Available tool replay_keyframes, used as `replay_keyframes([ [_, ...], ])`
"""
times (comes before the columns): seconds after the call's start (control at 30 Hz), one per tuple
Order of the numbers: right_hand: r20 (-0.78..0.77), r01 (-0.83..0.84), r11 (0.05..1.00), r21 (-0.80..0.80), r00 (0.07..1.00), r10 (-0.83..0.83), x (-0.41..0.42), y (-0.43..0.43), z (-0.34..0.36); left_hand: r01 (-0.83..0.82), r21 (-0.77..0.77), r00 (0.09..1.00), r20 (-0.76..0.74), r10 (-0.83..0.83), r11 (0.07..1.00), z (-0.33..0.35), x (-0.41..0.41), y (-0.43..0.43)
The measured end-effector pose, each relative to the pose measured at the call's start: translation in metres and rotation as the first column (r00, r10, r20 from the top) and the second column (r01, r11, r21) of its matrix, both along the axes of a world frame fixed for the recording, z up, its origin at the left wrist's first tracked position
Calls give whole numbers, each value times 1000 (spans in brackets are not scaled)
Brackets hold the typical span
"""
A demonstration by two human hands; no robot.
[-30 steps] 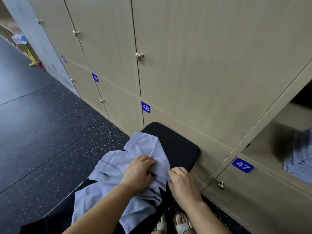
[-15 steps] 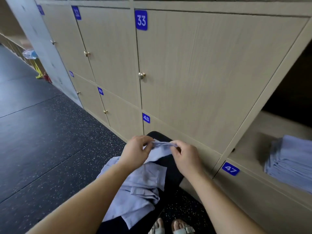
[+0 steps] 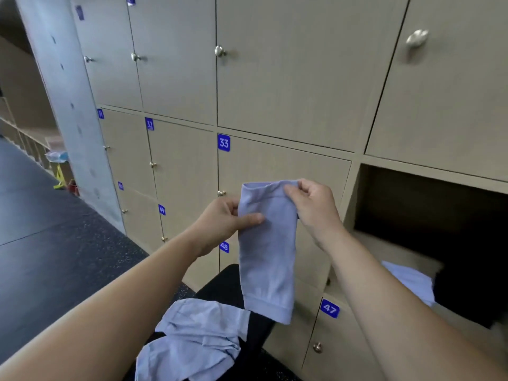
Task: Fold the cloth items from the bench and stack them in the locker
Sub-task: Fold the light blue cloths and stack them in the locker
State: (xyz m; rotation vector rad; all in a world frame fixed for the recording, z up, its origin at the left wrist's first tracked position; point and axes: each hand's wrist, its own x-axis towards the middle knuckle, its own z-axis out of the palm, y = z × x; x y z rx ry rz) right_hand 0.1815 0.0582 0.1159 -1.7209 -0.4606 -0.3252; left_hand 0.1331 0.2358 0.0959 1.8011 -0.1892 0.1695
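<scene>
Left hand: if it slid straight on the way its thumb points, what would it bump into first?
Probably the right hand, just across the hanging pale blue cloth that both hands pinch. The left hand points rightward; depth is unclear, so it might pass in front instead.

Black padded bench sits on the dark speckled floor, and there's a crumpled heap of light blue cloths on its seat. The open locker just beside it has a light blue cloth stack on its shelf.
</scene>
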Motion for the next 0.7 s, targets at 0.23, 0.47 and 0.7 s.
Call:
replay_keyframes([
  [0.23, -138, -305, 950, 61, 941, 311, -60, -47, 44, 31, -188, 990, 140, -4, 982, 60, -31, -32],
  [0.47, -121, -256, 967, 8, 959, 255, -85, -71, 61, 175, -251, 950, 296, -97, 952, 112, -64, -53],
  [0.7, 11, -306, 951, -50, 952, 307, -104, -87, 112, 179, -14, 960, 222, -171, 984, 111, -78, -49],
])
